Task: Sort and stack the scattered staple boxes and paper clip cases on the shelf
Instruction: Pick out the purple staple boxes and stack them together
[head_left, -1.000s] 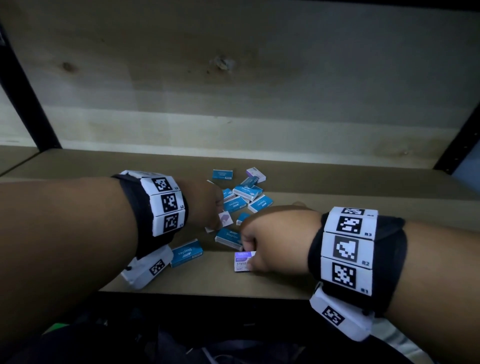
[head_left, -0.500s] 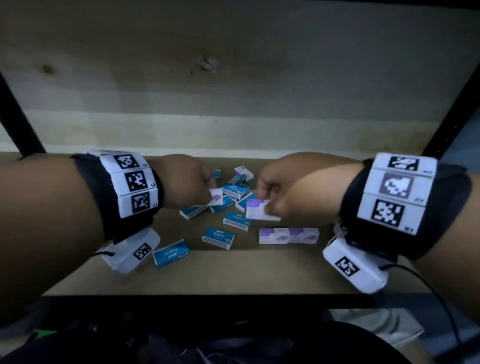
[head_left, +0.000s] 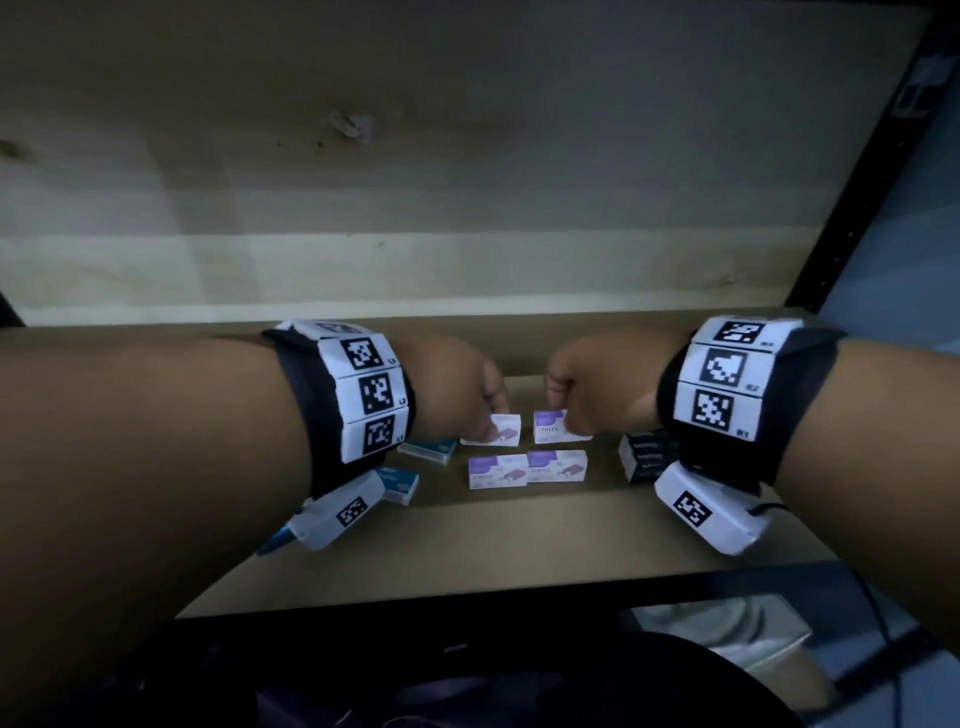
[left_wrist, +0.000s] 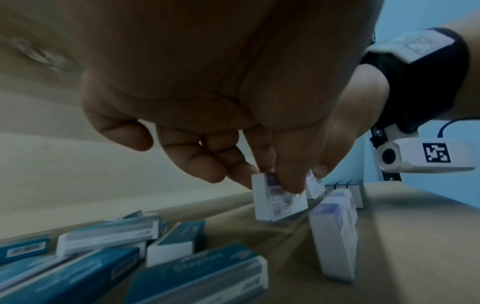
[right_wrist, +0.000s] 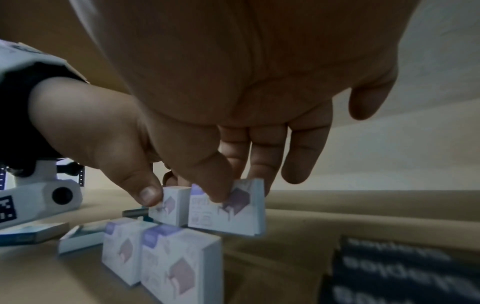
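Shelf: a flat tan wooden shelf board (head_left: 519, 540) with a pale wooden back panel (head_left: 415, 182) behind it and a black metal upright (head_left: 852, 208) at the right edge.

Far left: small teal cardboard staple boxes (head_left: 428, 450) lie scattered on the board, partly hidden under the left forearm; in the left wrist view they form a loose overlapping heap (left_wrist: 109, 257), one printed "Staples".

Left hand: the left hand (head_left: 457, 387) reaches down with its fingers curled, thumb and fingertips pinching a small white-and-purple cardboard box (head_left: 493, 430) by its top edge. The left wrist view shows that box (left_wrist: 278, 202) tilted, its lower edge at or just above the board; I cannot tell whether it touches.

Centre front: two more white-and-purple boxes sit side by side, touching, nearer the front edge: the left one (head_left: 497, 471) and the right one (head_left: 557, 465).

Right hand: the right hand (head_left: 592, 384) is also curled downward, thumb in front and fingers behind, pinching a second white-and-purple box (head_left: 556, 427). In the right wrist view this box (right_wrist: 228, 209) stands on its edge just beside the one held by the left hand, right behind the front pair.

Right: a row of dark navy cardboard boxes (head_left: 644, 454) stands close together on the board, partly covered by the right wrist band.
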